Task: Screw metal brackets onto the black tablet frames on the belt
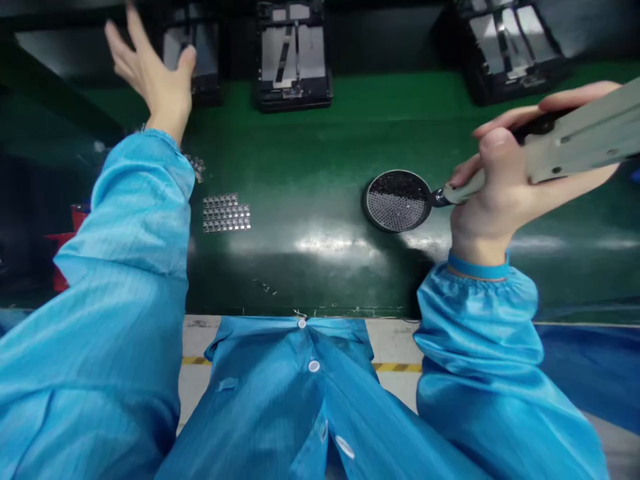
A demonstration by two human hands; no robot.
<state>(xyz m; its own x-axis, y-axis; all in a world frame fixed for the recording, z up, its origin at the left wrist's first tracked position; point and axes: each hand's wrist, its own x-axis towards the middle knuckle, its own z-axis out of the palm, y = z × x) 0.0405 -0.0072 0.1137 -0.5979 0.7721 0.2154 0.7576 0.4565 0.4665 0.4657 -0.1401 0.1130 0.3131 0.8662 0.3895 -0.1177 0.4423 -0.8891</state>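
Holding pale tool (pixel 583 137), right grip (pixel 503 180) closed round it. Tool's tip reaches right rim of round dish (pixel 399 203), left of right grip; tip contact unclear. Dark bits fill dish's far part. Left grip (pixel 163 83) open, fingers spread, thumb overlapping left black case (pixel 203 63) in view. Middle black case (pixel 295 97) right of left grip. Small metal parts (pixel 227 215) in rows on green surface (pixel 310 167), nearer body than left grip.

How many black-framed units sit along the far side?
3: the left unit, partly behind the left hand; the middle unit, near top centre; the right unit, beyond the right hand. Others may be hidden past the top edge.
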